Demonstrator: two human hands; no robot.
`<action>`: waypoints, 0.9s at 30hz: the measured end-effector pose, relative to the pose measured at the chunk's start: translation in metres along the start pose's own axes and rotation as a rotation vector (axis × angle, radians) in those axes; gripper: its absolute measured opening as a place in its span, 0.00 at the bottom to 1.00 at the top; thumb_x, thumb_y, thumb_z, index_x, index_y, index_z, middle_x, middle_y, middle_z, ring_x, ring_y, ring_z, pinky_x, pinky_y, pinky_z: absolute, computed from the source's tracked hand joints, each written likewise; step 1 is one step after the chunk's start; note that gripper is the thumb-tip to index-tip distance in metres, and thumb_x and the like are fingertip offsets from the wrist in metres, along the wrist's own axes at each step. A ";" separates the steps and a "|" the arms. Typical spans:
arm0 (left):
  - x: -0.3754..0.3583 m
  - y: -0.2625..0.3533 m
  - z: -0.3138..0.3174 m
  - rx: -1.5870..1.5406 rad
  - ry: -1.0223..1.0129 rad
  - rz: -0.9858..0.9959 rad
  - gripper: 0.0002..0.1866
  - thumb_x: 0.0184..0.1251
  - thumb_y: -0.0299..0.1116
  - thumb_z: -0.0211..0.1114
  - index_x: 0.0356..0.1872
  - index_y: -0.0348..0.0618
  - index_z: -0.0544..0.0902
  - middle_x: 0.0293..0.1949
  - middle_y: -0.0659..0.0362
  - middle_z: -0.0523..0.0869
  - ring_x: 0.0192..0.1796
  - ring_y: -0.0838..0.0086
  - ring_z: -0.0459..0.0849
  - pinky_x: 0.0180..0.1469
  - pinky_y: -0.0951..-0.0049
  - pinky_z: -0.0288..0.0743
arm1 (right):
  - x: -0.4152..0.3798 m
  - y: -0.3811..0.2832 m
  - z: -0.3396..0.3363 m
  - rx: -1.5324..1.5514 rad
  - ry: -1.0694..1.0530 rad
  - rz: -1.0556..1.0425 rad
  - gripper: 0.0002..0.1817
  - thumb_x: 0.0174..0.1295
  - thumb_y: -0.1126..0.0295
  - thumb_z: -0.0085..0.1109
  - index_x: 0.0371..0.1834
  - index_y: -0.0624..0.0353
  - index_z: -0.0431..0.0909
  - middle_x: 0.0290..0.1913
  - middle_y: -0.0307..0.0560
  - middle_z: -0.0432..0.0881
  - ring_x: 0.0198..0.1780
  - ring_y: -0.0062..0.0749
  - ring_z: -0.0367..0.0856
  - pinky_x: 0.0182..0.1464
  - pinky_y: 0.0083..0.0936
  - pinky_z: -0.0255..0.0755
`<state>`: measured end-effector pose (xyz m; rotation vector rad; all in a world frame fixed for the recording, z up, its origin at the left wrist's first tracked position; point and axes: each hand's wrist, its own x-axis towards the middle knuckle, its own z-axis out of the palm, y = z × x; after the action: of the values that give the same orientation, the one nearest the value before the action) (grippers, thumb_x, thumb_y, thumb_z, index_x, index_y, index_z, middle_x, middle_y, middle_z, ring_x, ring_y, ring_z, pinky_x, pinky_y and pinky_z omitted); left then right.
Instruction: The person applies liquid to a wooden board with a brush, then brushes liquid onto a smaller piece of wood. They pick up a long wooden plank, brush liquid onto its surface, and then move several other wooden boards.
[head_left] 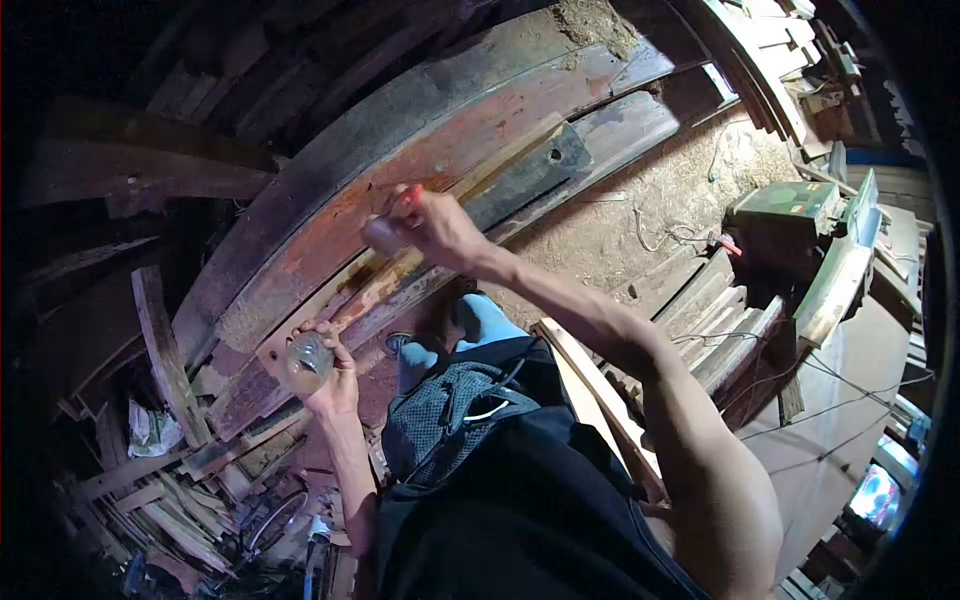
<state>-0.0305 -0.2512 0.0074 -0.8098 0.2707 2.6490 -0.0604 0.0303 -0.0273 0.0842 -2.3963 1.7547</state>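
Note:
My left hand [335, 385] is wrapped round a clear jar [308, 362] with some cloudy, brownish contents low in it. It is held over the near left end of the long wooden planks [300, 262]. Up and to the right, my right hand [440, 228] is closed on a pale, translucent bottle [384, 236] with a bright red part [410, 196] at its top. Motion blurs the bottle, and my fingers hide some of it. Beneath that hand runs a narrow strip of wood with a glossy orange-brown patch [378, 290].
A dark board with a hole [530, 178] lies on the planks beyond my right hand. Sawdust [590, 240] covers the floor at right, near stacked timber [700, 300] and a green machine box [790, 203] with loose cables. Scrap wood [180, 525] fills the lower left.

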 end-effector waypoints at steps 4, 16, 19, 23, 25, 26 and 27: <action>-0.002 -0.006 0.006 -0.024 0.044 0.087 0.14 0.60 0.32 0.67 0.45 0.37 0.79 0.44 0.55 0.79 0.49 0.65 0.76 0.44 0.70 0.82 | -0.011 0.095 -0.114 -0.116 0.237 0.082 0.17 0.72 0.72 0.36 0.44 0.67 0.79 0.32 0.50 0.84 0.29 0.27 0.79 0.29 0.25 0.72; 0.002 -0.016 -0.001 -0.004 0.070 0.043 0.13 0.63 0.30 0.63 0.45 0.34 0.79 0.44 0.55 0.79 0.48 0.68 0.76 0.44 0.71 0.82 | -0.021 0.028 -0.103 -0.794 -0.020 0.029 0.17 0.58 0.69 0.62 0.51 0.54 0.76 0.50 0.48 0.78 0.50 0.43 0.80 0.48 0.32 0.81; 0.003 -0.025 0.008 -0.013 0.077 0.013 0.12 0.63 0.29 0.62 0.45 0.35 0.79 0.43 0.56 0.79 0.48 0.68 0.76 0.44 0.71 0.81 | -0.014 -0.017 -0.048 -0.284 -0.109 0.065 0.19 0.57 0.72 0.59 0.53 0.56 0.73 0.45 0.56 0.79 0.44 0.47 0.83 0.41 0.42 0.77; -0.001 -0.030 0.021 -0.009 0.000 -0.020 0.11 0.63 0.29 0.63 0.45 0.37 0.78 0.44 0.57 0.78 0.50 0.68 0.75 0.44 0.72 0.81 | -0.007 0.050 -0.056 -0.216 0.167 -0.024 0.09 0.63 0.70 0.57 0.43 0.63 0.79 0.35 0.58 0.83 0.36 0.46 0.83 0.39 0.36 0.75; -0.002 -0.031 0.021 -0.030 -0.013 -0.021 0.12 0.63 0.29 0.63 0.46 0.37 0.78 0.44 0.56 0.79 0.51 0.69 0.75 0.44 0.72 0.82 | -0.011 0.036 -0.123 -0.147 0.187 0.321 0.12 0.68 0.74 0.45 0.47 0.62 0.79 0.34 0.57 0.84 0.36 0.40 0.83 0.41 0.34 0.76; -0.002 -0.027 0.018 -0.012 -0.013 -0.022 0.13 0.63 0.29 0.63 0.46 0.36 0.77 0.44 0.56 0.79 0.51 0.69 0.75 0.44 0.71 0.82 | -0.017 0.066 -0.160 -0.392 0.304 0.278 0.12 0.69 0.72 0.44 0.46 0.62 0.78 0.35 0.55 0.83 0.36 0.36 0.82 0.40 0.34 0.75; -0.001 -0.025 0.014 -0.017 -0.010 -0.022 0.13 0.63 0.29 0.63 0.46 0.36 0.77 0.44 0.56 0.79 0.51 0.69 0.75 0.44 0.71 0.82 | -0.024 0.095 -0.197 -0.639 0.434 0.265 0.13 0.70 0.70 0.42 0.45 0.63 0.78 0.35 0.53 0.82 0.36 0.33 0.80 0.39 0.34 0.75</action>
<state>-0.0271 -0.2250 0.0181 -0.7999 0.2356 2.6381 -0.0301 0.2457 -0.0630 -0.6451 -2.5595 0.8680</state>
